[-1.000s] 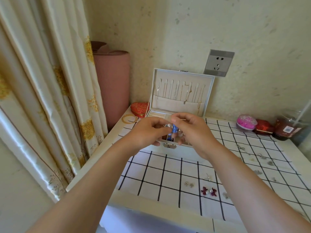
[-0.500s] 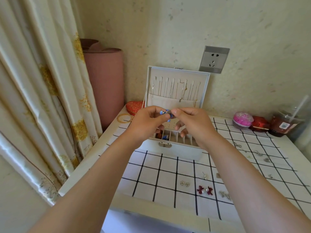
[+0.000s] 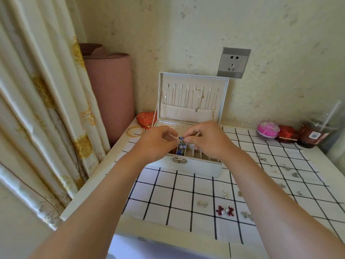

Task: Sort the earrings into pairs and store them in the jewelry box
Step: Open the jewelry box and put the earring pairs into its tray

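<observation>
The checkered surface [image 3: 168, 199] carries the open jewelry box [image 3: 201, 168] against the wall. I see the left hand [image 3: 158, 143] and right hand [image 3: 210, 140] together pinching a blue earring [image 3: 180, 139] just above its front compartments.

**Materials and surface finishes**

White jewelry box [image 3: 196, 168]: smooth, matt, leather-like shell; shiny metal clasp [image 3: 179, 160]; beige cloth lining. White tablecloth with black grid [image 3: 164, 191]: matt woven cloth. Cream curtain with gold print [image 3: 37, 109]: satiny cloth with a soft sheen. Pink rolled mat [image 3: 110, 90]: matt, finely grained. Grey wall socket [image 3: 234, 62]: brushed, metallic-looking plate. Red heart-shaped box [image 3: 145, 118]: glossy patterned fabric. Gold bangles [image 3: 136, 131]: polished metal. Clear cup [image 3: 317, 131]: glossy plastic. Small blue and silver earring [image 3: 182, 140]: shiny metal. Dark red bow earrings [image 3: 225, 210]: matt bows, glossy pearl beads.
</observation>
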The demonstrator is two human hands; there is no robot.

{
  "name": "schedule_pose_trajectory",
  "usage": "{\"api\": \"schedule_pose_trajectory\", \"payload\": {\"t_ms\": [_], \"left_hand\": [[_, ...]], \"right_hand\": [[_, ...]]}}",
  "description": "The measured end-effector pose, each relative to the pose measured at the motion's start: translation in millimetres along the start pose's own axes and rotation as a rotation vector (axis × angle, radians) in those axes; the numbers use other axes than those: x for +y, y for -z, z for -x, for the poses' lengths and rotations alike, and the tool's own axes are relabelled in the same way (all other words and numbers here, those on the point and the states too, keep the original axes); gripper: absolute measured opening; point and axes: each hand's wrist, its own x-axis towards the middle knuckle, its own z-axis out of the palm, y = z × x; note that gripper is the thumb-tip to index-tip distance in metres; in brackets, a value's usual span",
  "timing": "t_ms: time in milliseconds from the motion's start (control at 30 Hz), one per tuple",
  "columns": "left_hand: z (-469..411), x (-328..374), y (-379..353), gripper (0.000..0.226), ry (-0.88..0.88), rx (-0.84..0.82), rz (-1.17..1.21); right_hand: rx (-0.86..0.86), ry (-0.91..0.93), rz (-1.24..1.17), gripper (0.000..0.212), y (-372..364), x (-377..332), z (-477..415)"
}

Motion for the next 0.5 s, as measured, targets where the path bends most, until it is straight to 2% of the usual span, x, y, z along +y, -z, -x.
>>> {"api": "schedule_pose_trajectory", "payload": {"t_ms": [100, 200, 367, 500], "left_hand": [[-1, -8, 0, 0.03, 0.023, -0.004, -0.106], [0, -11, -2, 0.023, 0.02, -0.027, -0.194], [-2, -15, -15, 0.008, -0.028, 0.045, -0.29], [-3, -13, -24, 0.008, 0.007, 0.079, -0.28]], "right_hand": [[0.017, 0.113, 0.184, 0.01, -6, 2, -2], [0.047, 0.2, 0.285, 0.009, -9, 1, -2], [-0.049, 0.188, 0.427, 0.014, -11, 4, -3], [-0.104, 0.177, 0.553, 0.021, -12, 5, -6]]}}
